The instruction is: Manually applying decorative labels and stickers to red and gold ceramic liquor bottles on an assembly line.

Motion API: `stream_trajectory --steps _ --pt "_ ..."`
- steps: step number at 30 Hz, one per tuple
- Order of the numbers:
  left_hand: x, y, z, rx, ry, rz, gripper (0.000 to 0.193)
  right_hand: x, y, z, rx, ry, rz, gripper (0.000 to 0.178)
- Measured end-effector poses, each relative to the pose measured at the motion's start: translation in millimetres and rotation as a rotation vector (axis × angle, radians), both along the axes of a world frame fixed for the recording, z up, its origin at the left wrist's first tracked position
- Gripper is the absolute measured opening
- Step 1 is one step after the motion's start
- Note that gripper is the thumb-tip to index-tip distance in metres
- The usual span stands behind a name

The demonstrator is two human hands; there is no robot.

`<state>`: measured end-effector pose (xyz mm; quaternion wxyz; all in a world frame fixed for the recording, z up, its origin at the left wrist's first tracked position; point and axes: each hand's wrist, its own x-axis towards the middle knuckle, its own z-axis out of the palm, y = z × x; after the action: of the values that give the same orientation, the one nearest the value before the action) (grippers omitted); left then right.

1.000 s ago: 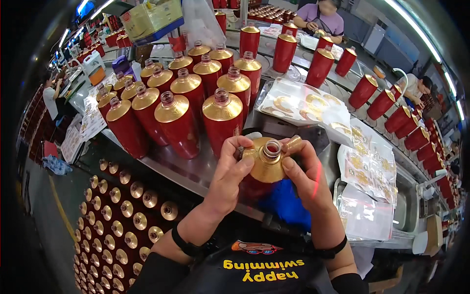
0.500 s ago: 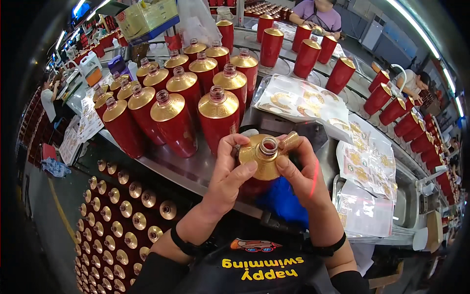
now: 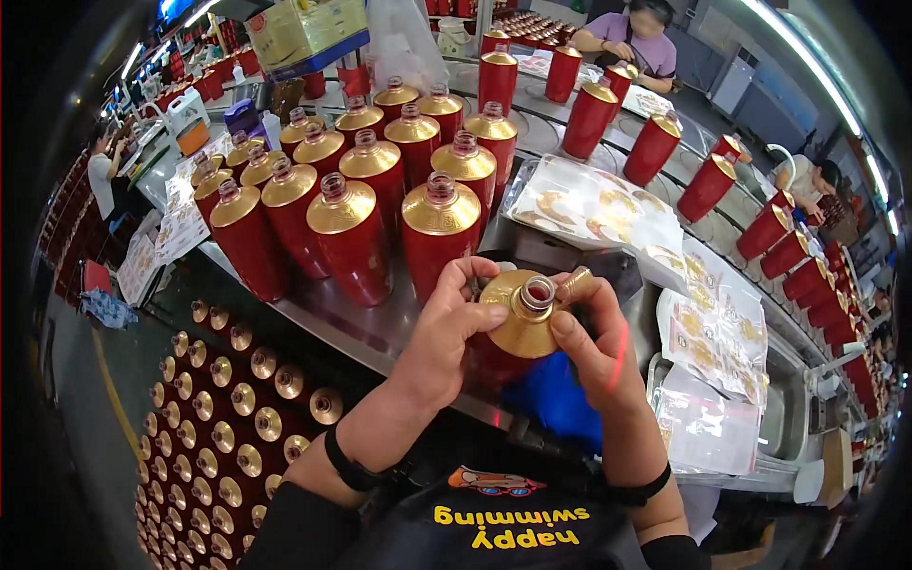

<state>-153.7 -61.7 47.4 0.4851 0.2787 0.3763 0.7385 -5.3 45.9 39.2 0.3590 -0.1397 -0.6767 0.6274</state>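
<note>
Both hands, left hand (image 3: 454, 328) and right hand (image 3: 597, 347), clasp a red bottle (image 3: 521, 328) by its gold shoulder, just before the bench (image 3: 361, 328). Glossy, probably heavy and breakable; the red body below offers the safer grip.

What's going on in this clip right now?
A person holds one red bottle with a gold shoulder in both bare hands over a steel bench. The left hand grips its side; the right hand presses at the open neck, with a small gold cap by its fingers. A cluster of matching bottles stands behind, sheets of gold labels lie to the right, and more bottles sit packed below.
</note>
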Motion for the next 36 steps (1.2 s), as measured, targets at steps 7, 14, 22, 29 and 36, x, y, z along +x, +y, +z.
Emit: stream_trajectory --steps 7,14,22,29,36 --pt "-1.8 2.4 0.2 -0.006 -0.113 0.013 0.033 -0.7 -0.7 0.4 -0.025 0.008 0.021 0.028" --pt "2.3 4.6 -0.9 0.000 0.015 0.032 0.028 -1.5 -0.8 -0.1 -0.007 0.032 0.024 0.027" --pt "1.2 4.3 -4.0 0.037 0.035 0.016 0.032 -1.7 -1.1 -0.7 -0.019 0.019 0.000 0.028" --pt "5.2 -1.5 -9.1 0.117 0.226 0.002 0.049 -0.4 -3.1 0.5 0.190 -0.043 -0.062 0.041" --pt "-2.7 -0.9 -10.9 0.078 0.078 -0.054 0.050 -1.4 -0.7 2.5 0.120 -0.017 -0.007 0.039"
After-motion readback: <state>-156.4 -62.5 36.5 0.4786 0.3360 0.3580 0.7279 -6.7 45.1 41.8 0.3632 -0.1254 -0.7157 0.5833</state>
